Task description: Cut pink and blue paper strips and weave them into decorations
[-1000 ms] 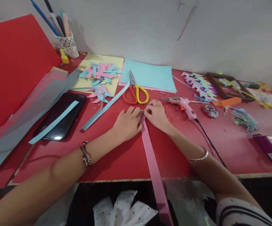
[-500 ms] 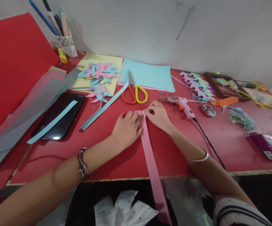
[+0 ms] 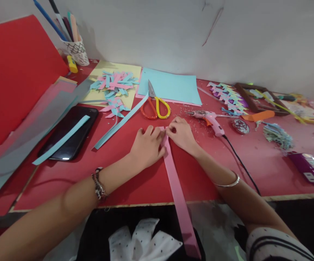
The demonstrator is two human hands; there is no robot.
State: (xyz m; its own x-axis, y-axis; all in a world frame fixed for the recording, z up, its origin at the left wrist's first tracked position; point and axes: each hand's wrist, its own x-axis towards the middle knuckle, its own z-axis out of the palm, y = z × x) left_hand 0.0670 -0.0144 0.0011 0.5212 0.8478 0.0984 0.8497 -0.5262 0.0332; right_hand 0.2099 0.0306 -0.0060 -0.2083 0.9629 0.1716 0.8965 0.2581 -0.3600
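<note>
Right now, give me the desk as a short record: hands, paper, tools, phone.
left hand: fingers on the far end of the pink strip
right hand: fingertips at the same end; pinch unclear
pink strip: runs toward the person, past the edge of the red table
scissors: beyond the hands, tips over the blue sheet
glue gun: right of the hands
phone: at left, blue strip across it
</note>
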